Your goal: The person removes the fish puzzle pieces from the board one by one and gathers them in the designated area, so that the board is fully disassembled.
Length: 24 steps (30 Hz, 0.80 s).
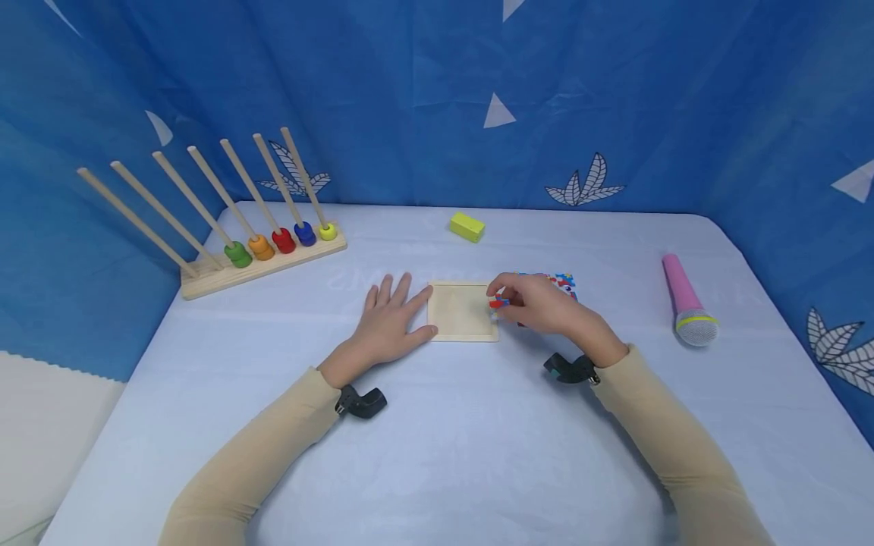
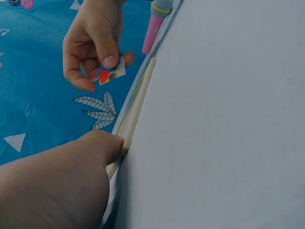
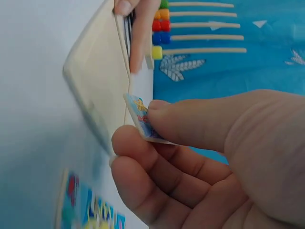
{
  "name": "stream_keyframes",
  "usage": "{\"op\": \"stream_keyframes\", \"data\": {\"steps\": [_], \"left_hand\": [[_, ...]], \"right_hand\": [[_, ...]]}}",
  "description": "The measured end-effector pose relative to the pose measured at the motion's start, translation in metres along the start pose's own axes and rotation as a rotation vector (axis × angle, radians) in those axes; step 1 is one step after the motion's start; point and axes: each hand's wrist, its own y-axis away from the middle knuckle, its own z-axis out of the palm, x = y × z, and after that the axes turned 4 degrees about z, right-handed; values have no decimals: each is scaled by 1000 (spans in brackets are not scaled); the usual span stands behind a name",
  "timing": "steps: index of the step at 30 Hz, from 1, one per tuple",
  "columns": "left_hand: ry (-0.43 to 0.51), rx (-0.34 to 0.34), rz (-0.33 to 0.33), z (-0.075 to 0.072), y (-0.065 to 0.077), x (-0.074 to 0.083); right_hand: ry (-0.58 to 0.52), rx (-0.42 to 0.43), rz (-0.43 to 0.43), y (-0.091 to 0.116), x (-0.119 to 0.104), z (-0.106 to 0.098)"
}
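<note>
A pale wooden puzzle tray (image 1: 463, 312) with a thin raised rim lies bare in the middle of the table. My left hand (image 1: 388, 322) is spread at its left side, thumb and forefinger touching the rim. Over the tray's right edge, my right hand (image 1: 542, 305) pinches a small printed puzzle piece (image 3: 143, 117) between thumb and fingers. Red and light blue show on that piece in the left wrist view. Partly hidden behind the right hand, more colourful puzzle pieces (image 1: 565, 282) lie on the table; the right wrist view catches some of them at lower left.
A wooden bead rack (image 1: 266, 262) with upright pegs and coloured beads stands at the back left. Behind the tray sits a yellow-green block (image 1: 467, 227). Over at the right lies a pink toy microphone (image 1: 685, 299). A blue curtain (image 1: 437, 98) hangs behind the table.
</note>
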Motion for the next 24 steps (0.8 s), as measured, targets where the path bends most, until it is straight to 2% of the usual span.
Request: {"op": "stream_keyframes", "data": {"steps": [5, 14, 24], "left_hand": [[7, 4, 5, 0, 0, 0], [5, 11, 22, 0, 1, 0], [8, 20, 31, 0, 1, -1]], "right_hand": [[-3, 41, 47, 14, 18, -11], [30, 169, 182, 46, 54, -29], [8, 188, 264, 66, 82, -31]]}}
